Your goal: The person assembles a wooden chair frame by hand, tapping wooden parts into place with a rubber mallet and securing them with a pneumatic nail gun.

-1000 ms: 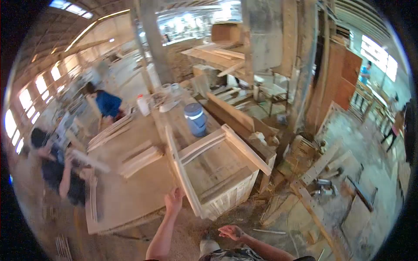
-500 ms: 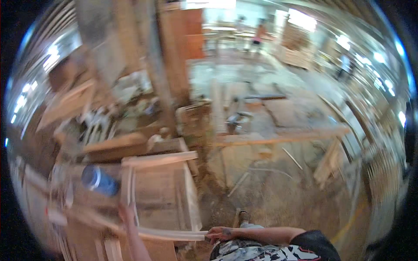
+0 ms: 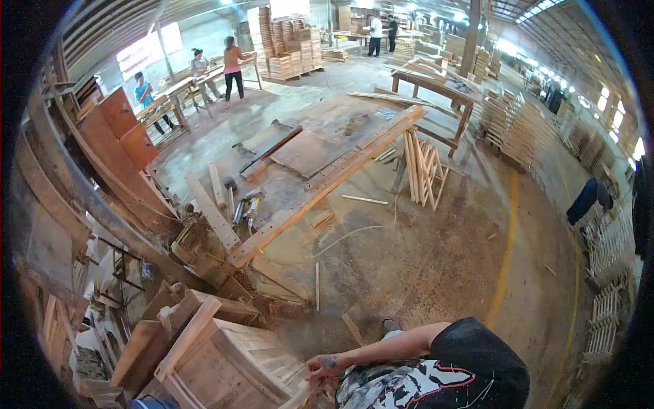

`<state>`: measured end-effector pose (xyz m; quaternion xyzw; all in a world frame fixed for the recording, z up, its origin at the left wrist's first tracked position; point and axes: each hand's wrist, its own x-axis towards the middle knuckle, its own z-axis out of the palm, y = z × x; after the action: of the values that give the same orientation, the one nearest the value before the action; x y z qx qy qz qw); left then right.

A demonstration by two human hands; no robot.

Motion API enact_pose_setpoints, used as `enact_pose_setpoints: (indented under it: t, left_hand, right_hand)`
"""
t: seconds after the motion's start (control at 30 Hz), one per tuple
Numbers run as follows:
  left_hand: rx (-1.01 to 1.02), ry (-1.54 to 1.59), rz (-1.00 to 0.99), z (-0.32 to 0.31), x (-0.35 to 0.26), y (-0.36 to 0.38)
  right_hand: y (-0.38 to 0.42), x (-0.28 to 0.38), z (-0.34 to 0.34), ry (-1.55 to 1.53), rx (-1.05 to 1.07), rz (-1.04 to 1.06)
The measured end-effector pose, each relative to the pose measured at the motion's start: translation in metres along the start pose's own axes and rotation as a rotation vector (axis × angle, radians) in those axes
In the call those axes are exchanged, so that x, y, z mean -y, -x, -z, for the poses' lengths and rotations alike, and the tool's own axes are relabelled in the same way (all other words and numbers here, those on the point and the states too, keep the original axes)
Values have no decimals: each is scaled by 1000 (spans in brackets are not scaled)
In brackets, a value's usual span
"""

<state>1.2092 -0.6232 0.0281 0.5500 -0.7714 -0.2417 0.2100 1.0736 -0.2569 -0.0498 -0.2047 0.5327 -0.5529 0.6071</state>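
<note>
Pale slatted wood makes up the unfinished crate-like cabinet that is sitting at the lower left, and a thin light wooden strip is leaning at its right corner. The right hand is resting just above that strip, fingers curled, though whether they are gripping it I cannot tell. Further right, a long raw timber beam is lying across the dusty concrete floor.

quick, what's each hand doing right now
Left hand: not in view.
Right hand: at the edge of the wooden crate, fingers curled by a thin strip; whether it grips cannot be told.
</note>
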Motion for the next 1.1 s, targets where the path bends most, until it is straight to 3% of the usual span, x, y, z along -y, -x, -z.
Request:
enact_pose_setpoints:
  t: [0.17,0.27,0.37,0.4,0.57,0.7,0.8,0.9,1.1]
  left_hand:
    - [-1,64,81,-13,-45,28]
    - [-1,114,129,-27,-79,51]
    - [-1,166,171,-57,-115,83]
    - [1,186,181,-71,-130,95]
    - [65,299,209,-137,-194,133]
    - [122,352,233,-201,-257,154]
    - [133,380,213,-274,-307,163]
    - [42,94,174,-330,-392,171]
    - [320,152,38,-470,-512,137]
  right_hand:
    - [56,36,48,-105,-188,167]
    - [84,44,104,-110,-260,108]
    - [130,73,164,-130,-355,214]
    - [147,86,185,-180,-373,137]
    - [207,95,302,-227,-544,304]
    - [253,100,397,79,-801,282]
    - [290,120,444,-182,-876,360]
    - [301,114,496,-56,-1065,330]
    - [306,147,577,-199,-1367,445]
